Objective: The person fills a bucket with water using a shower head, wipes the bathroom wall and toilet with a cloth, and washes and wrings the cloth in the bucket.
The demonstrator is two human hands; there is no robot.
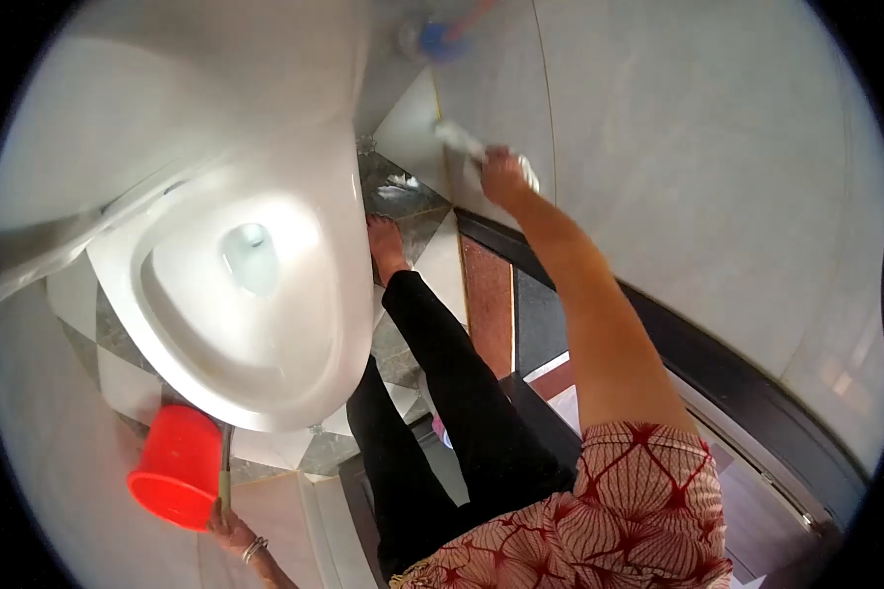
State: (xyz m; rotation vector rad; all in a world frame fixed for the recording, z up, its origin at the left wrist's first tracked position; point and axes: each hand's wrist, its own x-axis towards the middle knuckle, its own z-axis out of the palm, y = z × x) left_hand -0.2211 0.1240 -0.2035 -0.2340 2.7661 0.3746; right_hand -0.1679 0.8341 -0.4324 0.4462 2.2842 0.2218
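1. Toilet (342, 324): white glazed ceramic, smooth and highly glossy.
2. Bucket (182, 452): red plastic, smooth, with a soft shine.
3. Wall (678, 147): smooth tile with a polished, faintly reflective face.
4. Floor tiles (128, 383): smooth, with a low sheen.
5. Trousers (462, 383): plain matt cloth.
6. Top (648, 481): printed matt cloth.
7. Bangles (255, 548): shiny metal.
8. Brush (459, 139): blurred; its pale head is probably rough bristle.
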